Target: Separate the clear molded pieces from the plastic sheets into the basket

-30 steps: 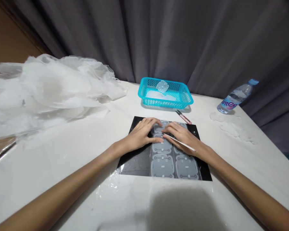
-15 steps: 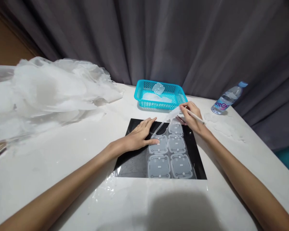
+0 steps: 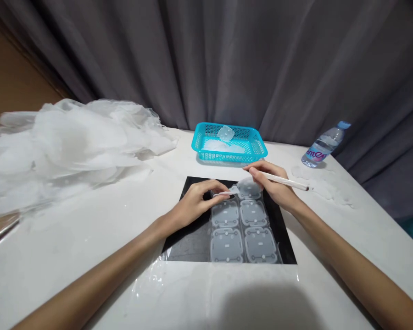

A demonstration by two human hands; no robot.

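My left hand (image 3: 204, 199) is closed in a pinch on a thin translucent plastic strip (image 3: 231, 191), over the upper part of the black board (image 3: 187, 245). My right hand (image 3: 273, 183) is closed around a slim white pen-like stick (image 3: 289, 181), whose tip is hard to make out. Under the right fingers a rounded translucent piece (image 3: 249, 187) is at the top of the sheet, and I cannot tell whether those fingers hold it. Nearer to me, several rounded-square translucent plastic pieces (image 3: 226, 246) lie in two columns on the board.
Behind the board stands a turquoise basket (image 3: 232, 157) with translucent pieces inside. A large heap of translucent plastic scraps (image 3: 79, 142) covers the left of the white table (image 3: 131, 284). To the right are a water bottle (image 3: 323, 145) and thin clear scraps (image 3: 330, 190).
My left hand has gone from lying flat on the sheet to pinching the strip. My right hand has let go of the whitish film it held up and moved slightly nearer, still with the stick.
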